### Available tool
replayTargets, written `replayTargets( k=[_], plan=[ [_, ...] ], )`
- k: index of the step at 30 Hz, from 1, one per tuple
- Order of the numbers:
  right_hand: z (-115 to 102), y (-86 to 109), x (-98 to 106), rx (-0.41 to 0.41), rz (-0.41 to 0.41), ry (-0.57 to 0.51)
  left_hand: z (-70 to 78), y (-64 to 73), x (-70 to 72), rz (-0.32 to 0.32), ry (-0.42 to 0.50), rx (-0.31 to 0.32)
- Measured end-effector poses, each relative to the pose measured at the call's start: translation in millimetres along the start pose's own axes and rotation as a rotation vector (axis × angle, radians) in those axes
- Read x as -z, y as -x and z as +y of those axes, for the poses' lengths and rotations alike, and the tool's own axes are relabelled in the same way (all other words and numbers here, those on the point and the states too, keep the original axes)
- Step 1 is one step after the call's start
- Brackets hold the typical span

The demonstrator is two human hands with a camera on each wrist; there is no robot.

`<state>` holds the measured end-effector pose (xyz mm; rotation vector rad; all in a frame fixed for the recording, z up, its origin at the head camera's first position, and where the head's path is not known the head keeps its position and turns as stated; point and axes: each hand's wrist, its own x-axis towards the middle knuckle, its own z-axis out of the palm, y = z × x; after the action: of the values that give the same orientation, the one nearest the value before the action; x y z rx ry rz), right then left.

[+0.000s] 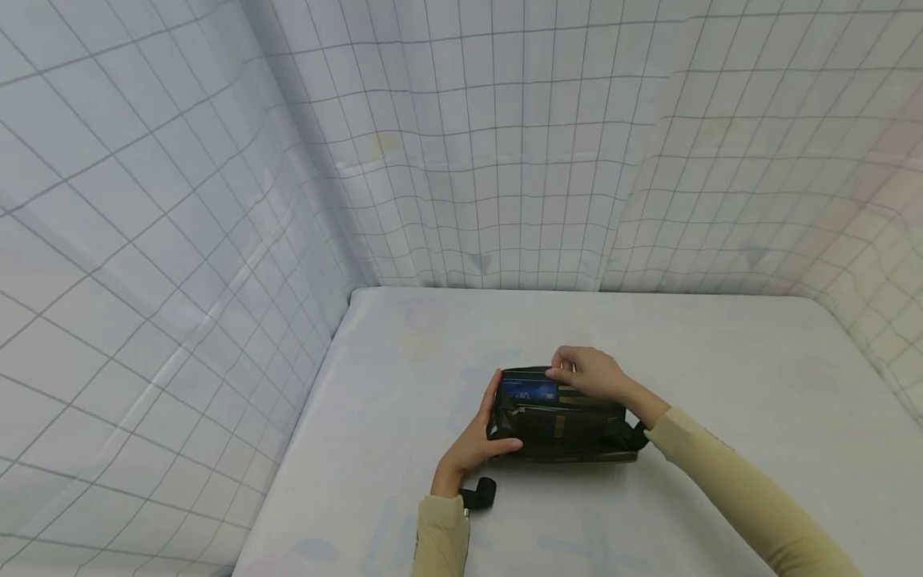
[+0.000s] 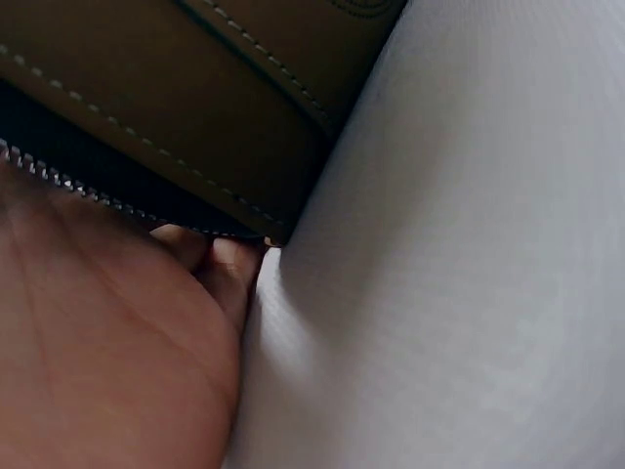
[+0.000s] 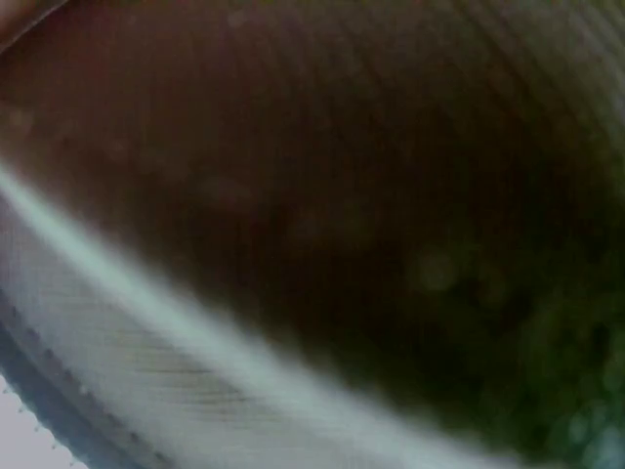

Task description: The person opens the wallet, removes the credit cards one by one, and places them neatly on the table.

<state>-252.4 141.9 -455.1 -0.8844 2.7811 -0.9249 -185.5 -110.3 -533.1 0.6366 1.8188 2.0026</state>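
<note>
A dark zip-around leather wallet lies partly unfolded on the white table. A blue bank card shows in its upper part, toward the left. My left hand grips the wallet's left end, thumb across the near side. In the left wrist view, the brown stitched leather and metal zip teeth sit against the left palm. My right hand pinches the wallet's far rim, with its thumb right at the card's upper right corner. Dark, blurred leather fills most of the right wrist view.
The white table spreads around the wallet. Pale grid-patterned curtains hang behind it and along both sides. A black wrist device juts out beside the left wrist, and another black device is below the right wrist.
</note>
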Motion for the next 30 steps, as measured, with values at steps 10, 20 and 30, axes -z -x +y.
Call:
replayTargets(
  k=[10,20,30],
  plan=[
    [2.0,-2.1,0.3,-0.025,0.042,-0.033,-8.7,-1.7,0.5,0.038,-0.044,-0.04],
    [2.1,-3.8,2.3,-0.024,0.023,-0.063,-8.9,-2.3,1.2,0.019,-0.008,-0.046],
    [7.0,-5.6,1.0,-0.026,0.006,-0.078,-8.4,-1.3,0.9,0.032,-0.035,-0.037]
  ],
)
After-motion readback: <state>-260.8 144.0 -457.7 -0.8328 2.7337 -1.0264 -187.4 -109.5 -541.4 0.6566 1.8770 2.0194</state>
